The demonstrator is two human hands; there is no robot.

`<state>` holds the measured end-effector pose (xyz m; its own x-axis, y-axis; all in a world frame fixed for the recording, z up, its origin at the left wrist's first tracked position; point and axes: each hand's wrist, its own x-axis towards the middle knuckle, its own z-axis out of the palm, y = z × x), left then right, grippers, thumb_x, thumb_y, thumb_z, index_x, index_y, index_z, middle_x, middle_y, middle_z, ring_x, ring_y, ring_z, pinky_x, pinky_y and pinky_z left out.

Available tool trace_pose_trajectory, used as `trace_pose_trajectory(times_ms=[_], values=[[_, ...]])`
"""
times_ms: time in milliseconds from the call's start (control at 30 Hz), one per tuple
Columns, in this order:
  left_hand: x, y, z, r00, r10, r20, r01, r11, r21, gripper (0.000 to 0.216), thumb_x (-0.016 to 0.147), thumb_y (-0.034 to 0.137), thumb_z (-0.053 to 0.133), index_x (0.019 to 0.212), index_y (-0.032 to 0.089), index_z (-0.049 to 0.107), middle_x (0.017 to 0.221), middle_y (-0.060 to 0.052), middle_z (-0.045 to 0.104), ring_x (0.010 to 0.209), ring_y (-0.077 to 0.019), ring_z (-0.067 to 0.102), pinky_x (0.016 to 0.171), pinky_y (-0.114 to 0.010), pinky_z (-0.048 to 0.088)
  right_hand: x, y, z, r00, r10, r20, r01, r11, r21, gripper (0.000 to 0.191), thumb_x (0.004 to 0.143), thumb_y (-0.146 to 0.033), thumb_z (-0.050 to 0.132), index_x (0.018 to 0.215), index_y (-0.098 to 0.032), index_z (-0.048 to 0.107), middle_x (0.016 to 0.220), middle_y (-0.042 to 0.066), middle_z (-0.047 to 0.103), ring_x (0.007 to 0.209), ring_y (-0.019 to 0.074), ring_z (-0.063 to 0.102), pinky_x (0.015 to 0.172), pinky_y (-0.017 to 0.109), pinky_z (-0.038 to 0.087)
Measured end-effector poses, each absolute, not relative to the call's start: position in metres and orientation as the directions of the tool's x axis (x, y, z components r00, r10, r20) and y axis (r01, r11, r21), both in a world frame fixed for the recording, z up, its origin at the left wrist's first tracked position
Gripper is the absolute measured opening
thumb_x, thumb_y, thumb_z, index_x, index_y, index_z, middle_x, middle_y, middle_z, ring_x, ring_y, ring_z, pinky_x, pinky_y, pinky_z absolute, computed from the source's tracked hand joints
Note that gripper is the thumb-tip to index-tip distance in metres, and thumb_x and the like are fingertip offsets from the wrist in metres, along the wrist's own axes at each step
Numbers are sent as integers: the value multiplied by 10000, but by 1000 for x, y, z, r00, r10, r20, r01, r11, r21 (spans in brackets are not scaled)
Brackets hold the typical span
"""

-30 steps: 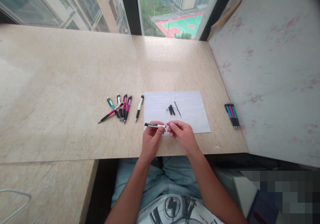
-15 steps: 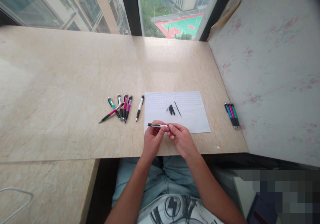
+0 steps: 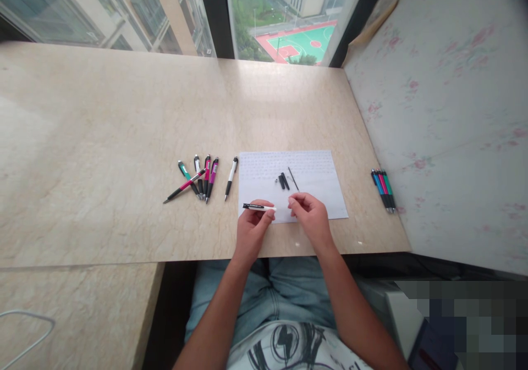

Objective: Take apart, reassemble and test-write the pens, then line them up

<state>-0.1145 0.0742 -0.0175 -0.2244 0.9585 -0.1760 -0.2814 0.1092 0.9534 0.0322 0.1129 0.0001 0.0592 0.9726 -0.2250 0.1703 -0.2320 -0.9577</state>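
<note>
My left hand (image 3: 249, 231) is closed around a black-and-white pen barrel (image 3: 256, 207), which lies level over the near edge of the paper. My right hand (image 3: 311, 216) is a short way to the right, apart from the barrel, with thumb and fingertips pinched together; whatever they may hold is too small to make out. Just beyond those fingers a thin dark pen refill (image 3: 293, 178) rests on the written sheet of paper (image 3: 330, 194). Two short black pen parts (image 3: 284, 181) lie left of the refill, beside a tiny piece that I cannot name.
A white pen (image 3: 231, 179) lies just left of the paper. Further left are several colored pens (image 3: 207, 175), one crossing the others. Another row of pens (image 3: 383, 190) sits by the right wall. The stone-patterned tabletop (image 3: 124, 122) runs back to the window.
My right hand has moved away from the barrel's right end, to the right and slightly outward toward the refill. My left hand keeps the barrel almost where it was.
</note>
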Motion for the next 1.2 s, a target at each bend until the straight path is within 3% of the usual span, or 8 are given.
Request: trace_pose_trajectory(times_ms=[100,167,433,667,767,833,1000,1200], values=[[-115,74,-19,-216,963,-161,-293,94,951,191,805,322,750,925,184,693,819,-16,642,694,-125,578,666,-249,446,48,132,-4,168,985,48,571,-58,-819,236,887,-401,596,847,-196,706,869,90,719,799,221,607,786,388,470],[-115,74,-20,-214,964,-160,-297,91,951,184,811,316,746,929,186,691,817,-14,640,700,-124,576,671,-247,444,54,145,-7,161,979,128,685,-18,-728,270,917,-394,552,842,-194,717,880,108,713,846,239,598,804,402,461],[-116,73,-19,-183,967,-175,-285,118,951,211,819,347,733,944,182,691,765,-15,635,704,-143,580,672,-261,443,53,159,-17,94,982,167,757,38,-653,314,956,-373,495,862,-191,733,882,113,696,860,239,583,761,383,454],[-116,74,-18,-205,962,-179,-287,116,951,205,812,348,740,925,186,687,812,-26,643,707,-143,589,685,-266,460,46,127,2,45,992,116,580,69,-812,267,943,-333,500,946,-207,736,929,81,724,803,203,630,729,342,492],[-114,75,-15,-210,965,-155,-250,100,963,199,827,345,721,935,186,669,811,-23,637,704,-143,597,690,-268,476,33,109,6,-60,998,-11,382,13,-924,236,914,-366,552,944,-211,727,917,65,729,803,200,652,706,320,508],[-111,75,-14,-213,967,-137,-218,89,972,195,834,338,711,943,187,652,817,-18,635,711,-144,601,681,-261,482,24,100,4,-129,980,-150,213,-120,-970,239,898,-404,577,904,-209,714,839,49,719,745,191,649,683,312,517],[-104,72,-14,-259,962,-90,-143,54,988,175,845,316,690,953,200,616,870,-19,626,733,-152,602,668,-265,491,11,90,-1,-130,920,-370,-101,-384,-918,256,819,-447,663,876,-200,698,753,18,682,698,171,618,641,287,507],[-101,71,-16,-248,968,-36,-14,33,999,136,838,296,697,916,197,646,877,-39,619,729,-159,575,649,-261,458,16,91,3,-131,916,-380,-77,-392,-917,258,808,-442,670,868,-195,711,795,30,702,719,174,619,643,283,499]])
